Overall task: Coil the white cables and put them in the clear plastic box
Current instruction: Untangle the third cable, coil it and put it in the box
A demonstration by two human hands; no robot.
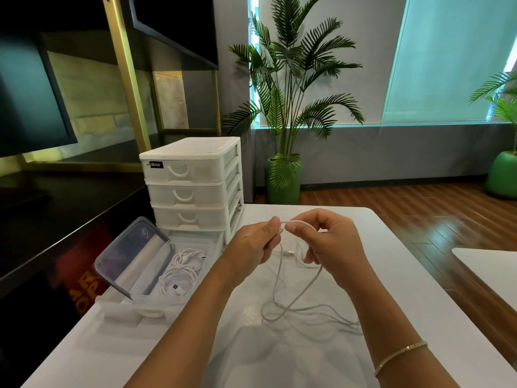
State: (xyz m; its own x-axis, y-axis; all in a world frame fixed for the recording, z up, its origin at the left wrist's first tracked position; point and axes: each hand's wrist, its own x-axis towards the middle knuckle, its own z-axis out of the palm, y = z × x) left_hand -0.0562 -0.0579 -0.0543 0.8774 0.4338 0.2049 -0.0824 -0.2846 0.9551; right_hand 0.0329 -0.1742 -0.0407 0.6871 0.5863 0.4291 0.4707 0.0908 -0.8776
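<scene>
- Right now, a white cable (282, 278) held up over the white table (391, 289), pinched at the top between both hands, long loose loops trailing down and pooling on the tabletop toward the right.
- Left hand (257, 245) curled, thumb and fingertips clamped on the cable's upper end, knuckles facing the camera.
- Right hand (330, 245) meeting it fingertip to fingertip, thumb and forefinger nipped on the same strand, lower fingers curled round a small loop with a connector dangling just beneath.
- Thin bracelet (402, 357) on the right wrist, low in the view.
- Off to the left, the clear plastic box (193, 245) lying open on the table, two coiled white cables (183, 271) already inside, one behind the other.
- Clear lid (131, 256) with a grey rim tilted up, leaning at the box's left side.
- Just behind the box, a white drawer unit (193, 183) with three drawers pushed in, black label on the top one.
- Further back, a tall palm in a green pot (282, 177) on the wood floor, a second green pot (502, 175) at the far right edge.
</scene>
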